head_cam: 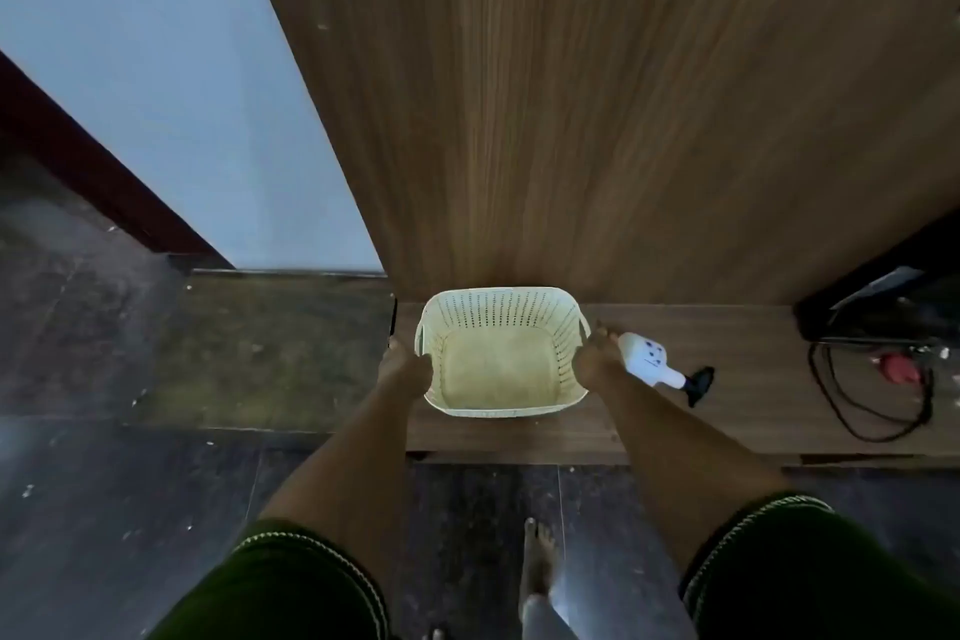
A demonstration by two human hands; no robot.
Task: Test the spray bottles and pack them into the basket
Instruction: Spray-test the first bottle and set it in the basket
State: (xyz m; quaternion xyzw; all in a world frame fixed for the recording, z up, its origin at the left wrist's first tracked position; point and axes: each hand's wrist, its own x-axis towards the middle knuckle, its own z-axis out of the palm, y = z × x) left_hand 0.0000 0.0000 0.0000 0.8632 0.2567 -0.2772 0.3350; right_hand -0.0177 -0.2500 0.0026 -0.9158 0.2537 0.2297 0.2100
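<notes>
A cream perforated plastic basket [498, 314] sits on a low wooden shelf [753, 379], with nothing inside it. My left hand [400, 366] grips the basket's left rim and my right hand [597, 359] grips its right rim. A white spray bottle [649, 359] with a black trigger head lies on its side on the shelf just right of the basket, right behind my right hand. Its nozzle end points right and toward me.
A wood-panel wall rises behind the shelf. A black box with a black cable loop [872, 405] and a red object [901, 369] occupies the shelf's right end. Dark tiled floor lies left and below; my bare foot [537, 561] stands near the shelf front.
</notes>
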